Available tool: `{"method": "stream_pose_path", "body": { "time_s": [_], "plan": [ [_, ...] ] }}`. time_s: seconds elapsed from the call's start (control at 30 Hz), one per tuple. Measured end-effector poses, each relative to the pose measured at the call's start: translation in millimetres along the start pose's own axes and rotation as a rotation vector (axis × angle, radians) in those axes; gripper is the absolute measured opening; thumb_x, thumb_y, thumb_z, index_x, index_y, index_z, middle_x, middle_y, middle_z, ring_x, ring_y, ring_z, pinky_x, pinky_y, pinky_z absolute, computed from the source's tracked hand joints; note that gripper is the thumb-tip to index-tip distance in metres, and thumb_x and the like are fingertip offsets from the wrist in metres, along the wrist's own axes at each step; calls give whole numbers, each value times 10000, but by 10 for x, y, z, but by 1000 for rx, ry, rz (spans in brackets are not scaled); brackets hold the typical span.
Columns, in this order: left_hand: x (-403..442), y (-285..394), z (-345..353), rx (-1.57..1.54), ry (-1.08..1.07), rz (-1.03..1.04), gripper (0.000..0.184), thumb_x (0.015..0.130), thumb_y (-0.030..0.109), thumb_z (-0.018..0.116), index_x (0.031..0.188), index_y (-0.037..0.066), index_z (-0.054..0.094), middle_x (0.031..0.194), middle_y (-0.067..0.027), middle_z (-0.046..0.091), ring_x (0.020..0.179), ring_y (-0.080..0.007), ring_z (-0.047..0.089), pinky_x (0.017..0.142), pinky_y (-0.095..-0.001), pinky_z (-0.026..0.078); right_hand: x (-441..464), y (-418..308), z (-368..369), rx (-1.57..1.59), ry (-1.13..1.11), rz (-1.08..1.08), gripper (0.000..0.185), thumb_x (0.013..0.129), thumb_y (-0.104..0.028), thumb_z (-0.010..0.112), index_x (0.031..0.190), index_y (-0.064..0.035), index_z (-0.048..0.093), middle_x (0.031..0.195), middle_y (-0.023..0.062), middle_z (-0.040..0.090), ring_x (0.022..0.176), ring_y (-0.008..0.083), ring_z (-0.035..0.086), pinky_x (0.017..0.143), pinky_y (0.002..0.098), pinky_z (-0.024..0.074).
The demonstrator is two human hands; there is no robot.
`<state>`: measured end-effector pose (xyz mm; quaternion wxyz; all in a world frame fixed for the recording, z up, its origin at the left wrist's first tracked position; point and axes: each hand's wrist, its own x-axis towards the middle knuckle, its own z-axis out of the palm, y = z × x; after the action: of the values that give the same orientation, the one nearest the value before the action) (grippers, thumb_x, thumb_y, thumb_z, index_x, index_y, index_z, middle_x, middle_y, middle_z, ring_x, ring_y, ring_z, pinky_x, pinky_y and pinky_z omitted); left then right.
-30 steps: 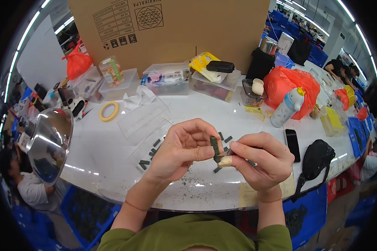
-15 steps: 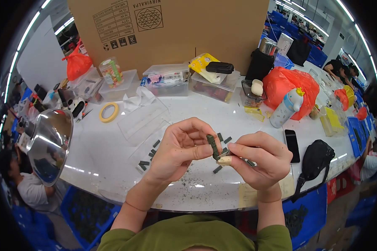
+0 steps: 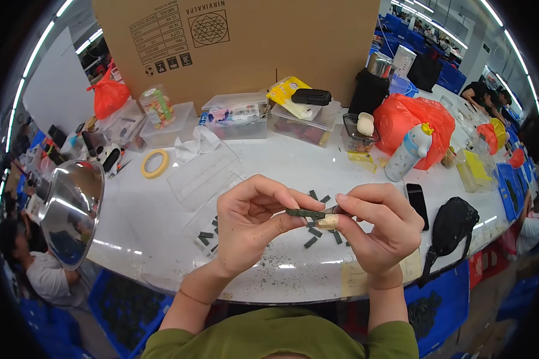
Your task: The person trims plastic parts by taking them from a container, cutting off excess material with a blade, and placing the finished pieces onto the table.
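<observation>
My left hand point(image 3: 251, 221) pinches a small dark green block point(image 3: 304, 213) between thumb and fingers, now lying nearly level. Against its right end, my right hand point(image 3: 382, 224) grips a small thin blade point(image 3: 332, 210), mostly covered by the fingers. Tan tape point(image 3: 327, 222) wraps the right thumb. Beneath the hands, several similar green pieces point(image 3: 310, 242) lie scattered on the white table point(image 3: 144, 221), with more pieces point(image 3: 205, 235) left of my left wrist. Fine dark crumbs point(image 3: 269, 263) are spread in front of me.
A shiny metal bowl-shaped lamp or cover point(image 3: 78, 215) stands left, near a tape roll point(image 3: 155, 163). Clear boxes point(image 3: 236, 125) line a large carton point(image 3: 269, 48). A bottle point(image 3: 404, 158), phone point(image 3: 417, 203) and black pouch point(image 3: 452, 230) lie right. Blue bins point(image 3: 129, 308) flank me below.
The green block has turned from upright to nearly level in my left hand. The right hand has shifted slightly, its blade still at the block's end.
</observation>
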<state>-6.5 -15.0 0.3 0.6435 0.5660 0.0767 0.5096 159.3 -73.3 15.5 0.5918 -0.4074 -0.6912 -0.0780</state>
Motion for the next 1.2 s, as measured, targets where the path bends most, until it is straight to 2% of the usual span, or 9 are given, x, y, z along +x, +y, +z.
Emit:
{"method": "stream_pose_path", "body": {
  "time_s": [0.03,0.23,0.4,0.57,0.73,0.87,1.03,1.2],
  "plan": [
    [-3,-2,-2,-2,-19,23,246,725,-121,641,873,36,522,918,-179,667,832,-206,658,757,-258,536,-1,0,3,-3,6,-8,202,610,3,758,802,-5,692,772,67,622,560,114,504,449,206,398],
    [-10,-6,3,4,-23,40,232,736,-113,639,877,30,524,923,-180,665,840,-209,656,762,-264,536,-16,-68,-2,-29,-1,80,208,585,9,741,787,-26,705,774,80,635,611,128,517,507,216,413],
    [-8,-4,8,-5,-23,53,226,739,-112,639,876,27,525,919,-178,664,851,-214,653,777,-275,533,-20,-60,4,-25,5,83,215,575,6,743,786,-23,705,768,83,638,606,128,517,506,214,411],
    [-15,0,18,13,-30,72,221,740,-112,638,874,24,525,914,-177,662,857,-218,650,790,-286,529,-4,6,-19,-27,-21,-23,177,612,1,746,778,-8,688,750,59,619,548,123,502,447,216,395],
    [-16,-21,24,10,-30,48,217,741,-112,637,871,21,525,909,-176,661,855,-220,650,788,-287,528,13,4,-60,41,-62,13,173,605,1,743,767,-12,686,739,54,617,538,125,496,444,219,390],
    [-13,-28,34,18,-39,38,220,735,-115,639,867,23,529,912,-179,661,854,-221,650,780,-285,528,26,-42,-111,24,-118,114,227,553,-8,746,777,-25,708,726,62,635,581,121,513,484,214,393],
    [-10,-15,46,-3,-13,46,224,729,-117,640,862,29,535,912,-181,661,851,-222,649,779,-287,527,6,-8,-47,-40,-3,32,214,563,-22,754,772,-33,710,726,59,636,574,120,511,478,216,394],
    [-8,-3,36,6,-27,38,224,726,-113,643,859,34,539,915,-183,662,849,-222,648,779,-289,525,8,-20,-41,-60,7,13,206,571,-32,760,771,-37,712,729,61,637,571,122,511,476,217,395]
  ]
}}
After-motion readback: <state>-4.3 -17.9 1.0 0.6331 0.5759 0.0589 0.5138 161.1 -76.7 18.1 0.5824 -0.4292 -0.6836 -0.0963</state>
